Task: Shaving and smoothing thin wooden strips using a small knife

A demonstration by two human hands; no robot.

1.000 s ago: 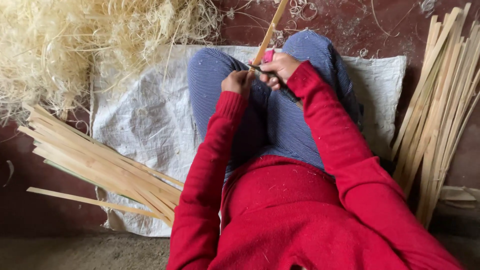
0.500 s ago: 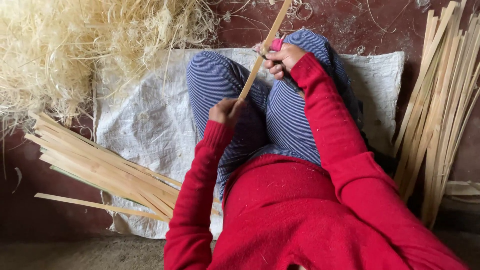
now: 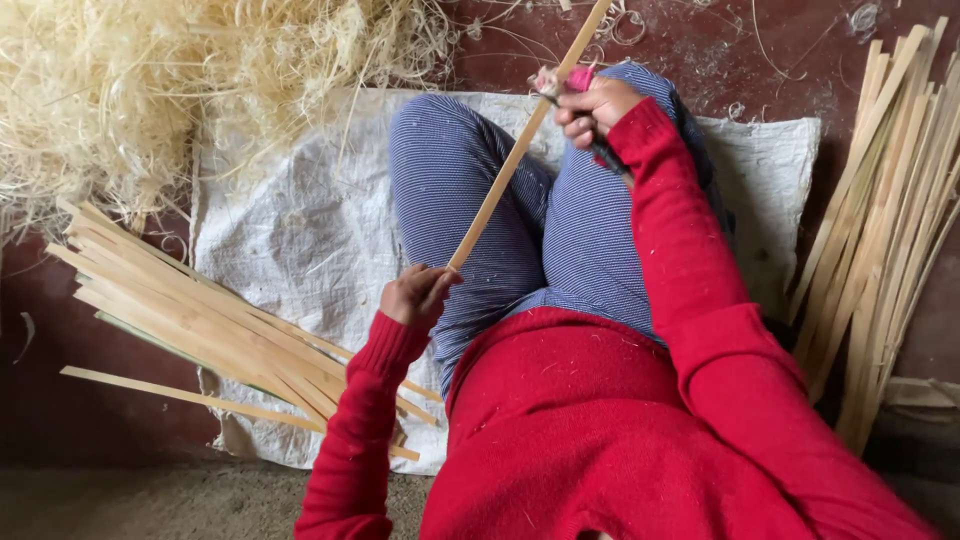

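A long bamboo strip (image 3: 510,165) slants across the lap, its near end pinched in the curled fingers of the left hand (image 3: 415,297). Farther up, the right hand (image 3: 592,108) is closed around a pink-handled blade against it. Finished-looking strips (image 3: 200,320) lie left of the fingers beside shavings (image 3: 130,90); more slats (image 3: 880,240) wait right.

Left hand (image 3: 418,295) now drawn back along the bamboo strip (image 3: 520,150) from beside the right hand (image 3: 592,105) down to the strip's near end by the lap, more bare strip showing between the two hands than a second ago.
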